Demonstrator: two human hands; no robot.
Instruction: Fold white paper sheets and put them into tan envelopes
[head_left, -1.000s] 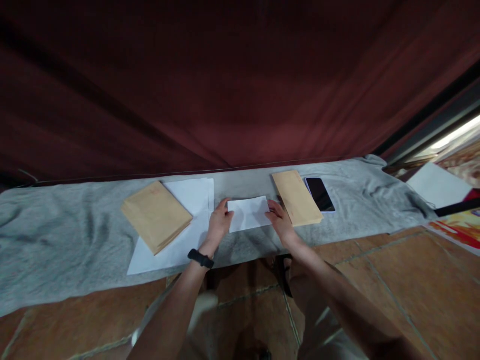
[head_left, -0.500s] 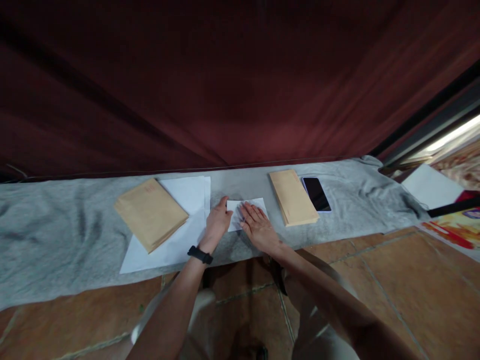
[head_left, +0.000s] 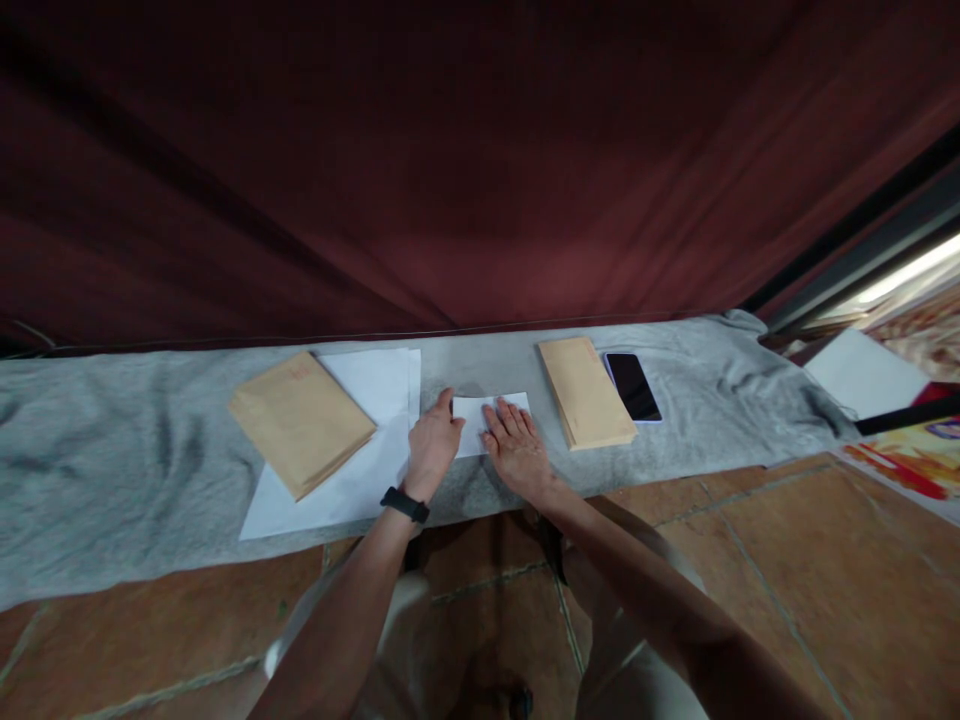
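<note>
A small folded white paper lies on the grey cloth in front of me. My right hand presses flat on its right part, fingers stretched out and slightly spread, hiding that end. At the paper's left edge is my left hand, a dark band on its wrist; its fingers are curled, with the thumb at the edge as if gripping it. Left of that hand, larger white sheets lie under a stack of brown envelopes. Another stack of brown envelopes rests to the right of my right hand.
A phone with a dark screen lies beside the right envelope stack. The grey cloth covers a long narrow surface against a dark red curtain. Below is a tiled floor. At far right there is a white sheet-like item.
My right hand has spread its fingers a little and flattened on the folded paper, shifting slightly toward its right end. My left hand stays at the left edge.
</note>
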